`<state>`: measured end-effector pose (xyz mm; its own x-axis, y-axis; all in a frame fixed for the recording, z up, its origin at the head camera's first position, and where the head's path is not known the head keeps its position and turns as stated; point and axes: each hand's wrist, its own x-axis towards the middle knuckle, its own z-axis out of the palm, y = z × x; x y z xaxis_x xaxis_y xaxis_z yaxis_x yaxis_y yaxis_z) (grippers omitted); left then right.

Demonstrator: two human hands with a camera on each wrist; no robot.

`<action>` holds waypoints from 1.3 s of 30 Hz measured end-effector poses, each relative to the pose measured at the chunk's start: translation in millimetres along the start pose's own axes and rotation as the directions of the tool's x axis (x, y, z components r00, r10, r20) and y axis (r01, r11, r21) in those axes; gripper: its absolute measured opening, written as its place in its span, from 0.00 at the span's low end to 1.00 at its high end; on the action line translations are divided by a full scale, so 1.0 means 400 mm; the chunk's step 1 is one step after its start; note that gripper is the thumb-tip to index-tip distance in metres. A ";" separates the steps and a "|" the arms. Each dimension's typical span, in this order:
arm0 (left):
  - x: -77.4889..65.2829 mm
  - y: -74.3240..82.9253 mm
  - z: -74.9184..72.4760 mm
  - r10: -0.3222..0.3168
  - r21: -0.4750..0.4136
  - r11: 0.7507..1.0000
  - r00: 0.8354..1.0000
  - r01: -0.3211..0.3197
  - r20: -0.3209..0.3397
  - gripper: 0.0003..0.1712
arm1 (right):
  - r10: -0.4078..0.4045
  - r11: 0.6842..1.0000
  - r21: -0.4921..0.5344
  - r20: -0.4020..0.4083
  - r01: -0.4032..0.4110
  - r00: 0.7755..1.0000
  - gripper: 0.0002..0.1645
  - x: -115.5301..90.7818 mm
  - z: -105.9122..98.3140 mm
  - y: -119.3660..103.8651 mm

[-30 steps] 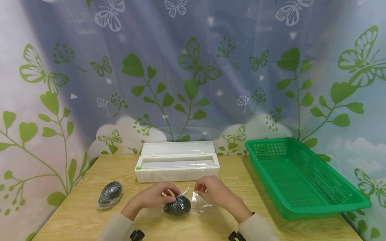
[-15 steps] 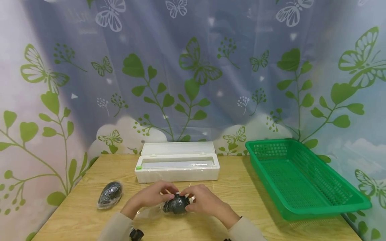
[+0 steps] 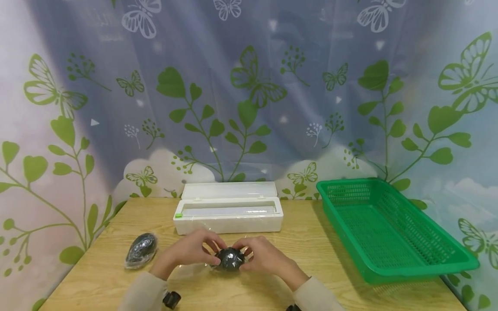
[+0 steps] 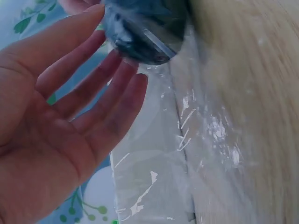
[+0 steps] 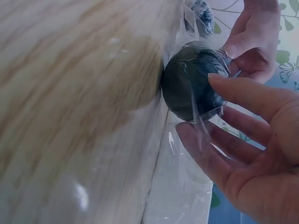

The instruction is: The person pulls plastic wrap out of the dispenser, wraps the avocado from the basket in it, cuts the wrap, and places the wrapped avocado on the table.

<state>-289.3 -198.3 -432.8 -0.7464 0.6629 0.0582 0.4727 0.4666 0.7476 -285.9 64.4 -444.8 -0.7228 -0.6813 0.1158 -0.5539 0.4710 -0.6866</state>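
A dark, smooth avocado point(image 3: 232, 259) sits on the wooden table, partly covered in clear cling film point(image 4: 217, 133). My left hand point(image 3: 193, 249) holds its left side between thumb and fingertips. From the other side, my right hand point(image 3: 265, 258) grips it, the thumb on the near face and fingers curled behind, as the right wrist view shows. Loose film spreads from the avocado across the table toward the left. Further left lies a second avocado point(image 3: 142, 250), wrapped in film. The underside of the held avocado is hidden.
Behind the hands stands a white cling film dispenser box point(image 3: 229, 225), its lid raised, a roll inside. A green plastic basket point(image 3: 412, 273) occupies the table's right side. A patterned curtain point(image 3: 210, 103) hangs along the back edge of the table point(image 3: 97, 285).
My right hand has come left from the loose film onto the avocado's right side, bringing film against it. The avocado now appears rounder and slightly turned, and my left hand has shifted along its left side.
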 end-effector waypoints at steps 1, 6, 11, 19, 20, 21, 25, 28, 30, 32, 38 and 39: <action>0.001 -0.001 0.003 -0.004 -0.003 1.000 1.000 0.004 -0.001 0.20 | 0.001 1.000 -0.001 0.003 -0.001 1.000 0.30 0.000 0.001 0.002; 0.010 -0.014 0.020 -0.033 0.003 0.999 0.999 0.033 -0.026 0.27 | 0.032 0.998 -0.045 0.019 -0.032 0.999 0.35 0.001 0.003 0.008; 0.020 -0.026 0.027 -0.039 0.049 0.998 0.999 0.041 -0.038 0.27 | 0.059 0.996 -0.064 0.017 -0.058 0.998 0.37 0.007 0.007 0.010; 0.025 -0.034 0.027 -0.041 0.119 0.992 0.999 0.041 -0.002 0.24 | 0.084 0.994 -0.072 -0.007 -0.084 0.996 0.35 0.015 0.009 0.018; 0.025 -0.035 0.027 -0.040 0.126 0.991 0.999 0.039 0.000 0.24 | 0.079 0.994 -0.079 -0.012 -0.080 0.997 0.33 0.016 0.009 0.019; 0.025 -0.035 0.027 -0.037 0.131 0.991 0.999 0.037 0.001 0.23 | 0.072 0.994 -0.081 -0.016 -0.073 0.997 0.30 0.018 0.009 0.021; 0.023 -0.038 0.027 -0.035 0.142 0.989 0.999 0.035 -0.004 0.24 | 0.041 0.995 -0.088 -0.028 -0.044 0.999 0.22 0.026 0.008 0.027; 0.021 -0.040 0.027 -0.043 0.117 0.992 0.999 0.045 -0.024 0.26 | 0.040 0.995 -0.093 -0.029 -0.043 0.999 0.21 0.029 0.009 0.031; 0.021 -0.042 0.026 -0.042 0.071 0.996 0.998 0.046 -0.049 0.26 | 0.050 0.994 -0.097 -0.030 -0.052 0.998 0.22 0.030 0.009 0.032; 0.021 -0.041 0.025 -0.034 0.035 0.999 0.996 0.037 -0.078 0.25 | 0.059 0.993 -0.098 -0.028 -0.061 0.998 0.22 0.030 0.009 0.032; 0.027 -0.040 0.028 -0.015 0.001 1.000 0.992 0.015 -0.128 0.15 | 0.077 0.993 -0.082 -0.033 -0.080 0.996 0.21 0.030 0.010 0.029; 0.027 -0.041 0.028 -0.015 0.000 1.000 0.991 0.015 -0.133 0.15 | 0.082 0.993 -0.079 -0.032 -0.085 0.996 0.21 0.029 0.010 0.029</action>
<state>-299.9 -192.2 -452.1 -0.8091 0.5722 0.1340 0.4610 0.4765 0.7487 -299.2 59.6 -454.1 -0.7789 -0.6217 0.0818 -0.5217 0.5701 -0.6347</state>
